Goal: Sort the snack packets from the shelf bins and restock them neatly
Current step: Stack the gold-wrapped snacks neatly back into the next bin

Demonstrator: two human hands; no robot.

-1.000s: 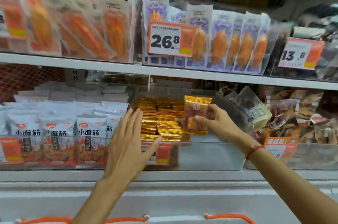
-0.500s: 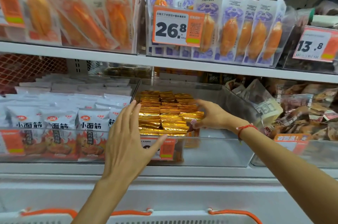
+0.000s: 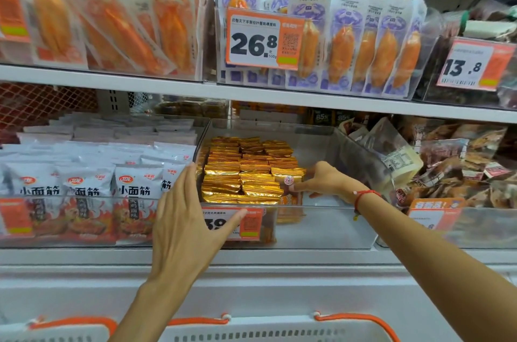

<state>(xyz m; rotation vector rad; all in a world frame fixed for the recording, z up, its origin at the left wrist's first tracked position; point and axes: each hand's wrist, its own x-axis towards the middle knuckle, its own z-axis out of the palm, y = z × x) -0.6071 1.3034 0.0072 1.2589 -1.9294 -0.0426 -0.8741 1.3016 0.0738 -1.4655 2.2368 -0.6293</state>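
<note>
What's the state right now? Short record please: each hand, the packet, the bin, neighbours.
left hand: open, fingers straight, at the front of the clear bin
right hand: inside the bin, pinches the gold packet
gold packet: upright, at the right end of the front row
gold rows: fill the bin's left part; right part bare
left neighbour: white packets
right neighbour: brown mixed packets

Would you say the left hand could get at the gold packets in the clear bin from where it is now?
Probably yes. The left hand is open at the clear bin's front left corner, and the bin's top is open above the gold packets; it would only need to lift over the front wall.
</note>
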